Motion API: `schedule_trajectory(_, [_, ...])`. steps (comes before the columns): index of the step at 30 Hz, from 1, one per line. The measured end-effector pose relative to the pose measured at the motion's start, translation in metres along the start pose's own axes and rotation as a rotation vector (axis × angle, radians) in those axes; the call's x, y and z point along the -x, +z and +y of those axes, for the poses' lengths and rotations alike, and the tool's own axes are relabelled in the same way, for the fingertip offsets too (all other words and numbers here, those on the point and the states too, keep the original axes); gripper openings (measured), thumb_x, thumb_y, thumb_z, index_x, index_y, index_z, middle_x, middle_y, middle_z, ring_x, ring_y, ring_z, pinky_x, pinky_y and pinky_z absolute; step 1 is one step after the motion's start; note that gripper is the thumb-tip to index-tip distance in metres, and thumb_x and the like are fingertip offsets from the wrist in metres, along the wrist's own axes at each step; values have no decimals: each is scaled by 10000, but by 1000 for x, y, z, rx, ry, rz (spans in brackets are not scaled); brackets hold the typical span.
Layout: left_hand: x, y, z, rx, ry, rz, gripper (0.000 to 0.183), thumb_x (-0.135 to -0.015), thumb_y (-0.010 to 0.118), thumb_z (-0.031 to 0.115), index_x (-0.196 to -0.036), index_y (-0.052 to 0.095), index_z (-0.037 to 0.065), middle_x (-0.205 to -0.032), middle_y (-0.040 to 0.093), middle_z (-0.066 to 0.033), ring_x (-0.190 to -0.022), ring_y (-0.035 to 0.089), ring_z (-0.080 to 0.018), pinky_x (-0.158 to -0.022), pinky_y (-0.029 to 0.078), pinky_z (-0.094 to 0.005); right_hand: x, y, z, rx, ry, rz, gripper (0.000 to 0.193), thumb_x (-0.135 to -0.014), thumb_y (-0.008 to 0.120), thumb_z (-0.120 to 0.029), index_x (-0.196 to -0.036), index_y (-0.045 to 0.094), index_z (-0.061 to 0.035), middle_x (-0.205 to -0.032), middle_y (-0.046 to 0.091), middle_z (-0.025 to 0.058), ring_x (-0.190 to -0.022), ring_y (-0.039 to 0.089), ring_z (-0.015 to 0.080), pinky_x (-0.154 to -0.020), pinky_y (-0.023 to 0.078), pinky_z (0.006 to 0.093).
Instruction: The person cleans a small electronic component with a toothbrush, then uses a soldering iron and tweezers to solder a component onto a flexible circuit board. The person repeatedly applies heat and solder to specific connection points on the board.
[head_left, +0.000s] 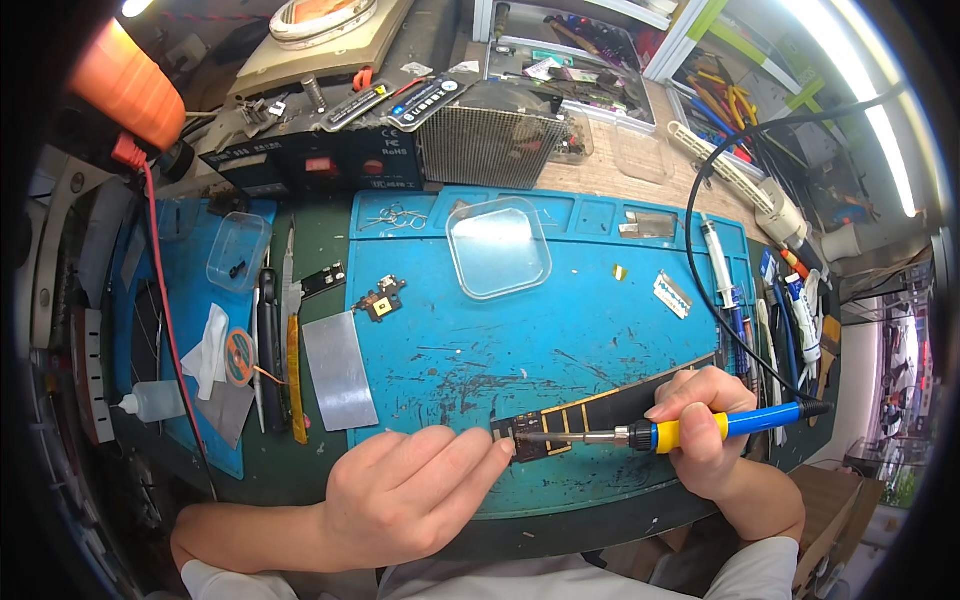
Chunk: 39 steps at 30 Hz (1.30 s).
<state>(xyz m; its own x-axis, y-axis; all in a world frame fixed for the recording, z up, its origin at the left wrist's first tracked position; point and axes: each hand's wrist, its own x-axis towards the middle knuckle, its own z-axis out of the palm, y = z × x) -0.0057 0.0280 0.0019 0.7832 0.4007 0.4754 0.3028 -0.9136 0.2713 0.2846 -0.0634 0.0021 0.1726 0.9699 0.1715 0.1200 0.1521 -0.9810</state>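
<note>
My right hand (705,425) grips a soldering iron (735,422) with a blue and yellow handle. Its metal shaft points left, and the tip (525,436) lies over a small dark circuit board (520,447) at the left end of a flat black strip (650,397) with gold-coloured bands. Whether the tip touches the board, I cannot tell. My left hand (415,490) is closed, its fingertips at the board's left end beside a small silvery piece. The thumb and whatever is pinched there are hidden.
A blue work mat (600,315) bears a clear plastic box (498,248), a razor blade (672,295), a small board (382,298) and a grey metal plate (340,370). The iron's black cable (692,220) loops at right, near a syringe (717,260). A black device (315,165) stands behind.
</note>
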Motion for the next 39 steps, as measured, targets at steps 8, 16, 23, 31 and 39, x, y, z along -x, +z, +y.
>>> schedule_trajectory(8, [0,-4,3,1,-21,-47,422,-698,749,88,-1113,820,74,-1029,722,-30,-799,687,-182,-599,516,-312,-3,-26,-27,40,-411,287,367,-1096,637,-385,-1062,583,-23,-754,522,14,-579,419,64,-532,310,251])
schedule_trajectory(16, [-3,-1,3,5,-2,15,336,-721,783,31,-1048,809,103,-987,722,-11,-803,692,-207,-620,549,-346,-36,-101,-149,356,-772,654,317,-1074,695,-270,-1259,682,-14,-847,615,6,-638,477,57,-546,346,223])
schedule_trajectory(23, [-2,0,5,-12,28,38,270,-788,785,59,-1054,807,94,-991,704,2,-847,690,-193,-655,549,-333,-128,-132,-233,789,-659,441,283,-947,845,-257,-1204,831,-138,-894,735,-6,-760,636,55,-648,490,210])
schedule_trajectory(31, [4,-4,2,-21,32,15,260,-812,778,76,-1070,804,86,-1008,708,-2,-857,693,-193,-672,556,-335,-170,-126,-259,933,-431,516,264,-993,785,-268,-1167,814,-72,-812,697,14,-710,609,43,-600,452,202])
schedule_trajectory(39, [1,-1,3,-25,32,11,283,-800,769,74,-1081,804,85,-1013,708,0,-860,690,-192,-675,552,-331,-198,-181,-253,439,-346,743,327,-1107,606,-379,-1011,714,-86,-814,669,11,-586,556,46,-489,352,208])
